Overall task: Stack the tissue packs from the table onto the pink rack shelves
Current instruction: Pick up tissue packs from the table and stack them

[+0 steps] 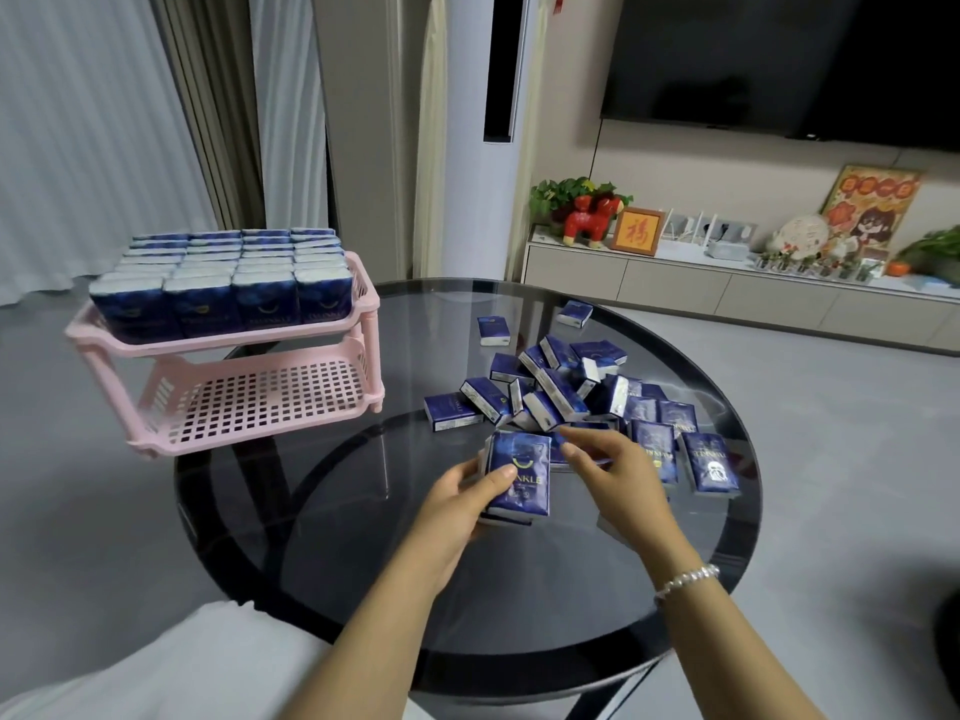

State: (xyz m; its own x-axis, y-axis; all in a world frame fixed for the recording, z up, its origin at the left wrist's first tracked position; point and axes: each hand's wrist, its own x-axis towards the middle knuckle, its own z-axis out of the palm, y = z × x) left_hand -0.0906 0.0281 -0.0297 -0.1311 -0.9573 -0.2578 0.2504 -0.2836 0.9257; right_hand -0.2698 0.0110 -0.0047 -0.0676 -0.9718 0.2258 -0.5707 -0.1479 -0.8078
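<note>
A pink two-shelf rack (pixel 260 418) stands at the left of the round glass table (pixel 363 537). Its top shelf is packed with upright blue tissue packs (pixel 223 283); the bottom shelf holds nothing. A loose pile of blue tissue packs (pixel 561 392) lies right of centre. My left hand (pixel 457 504) grips a small stack of packs (pixel 519 475), thumb across the top one. My right hand (pixel 618 472) reaches beside that stack, its fingertips touching a pack at the near edge of the pile; whether it pinches that pack is unclear.
Two stray packs (pixel 493 330) lie at the far side of the table. Behind it stand a tall white air conditioner (pixel 467 137), a low TV cabinet (pixel 727 288) with ornaments and plants, and curtains at the left. Grey floor surrounds the table.
</note>
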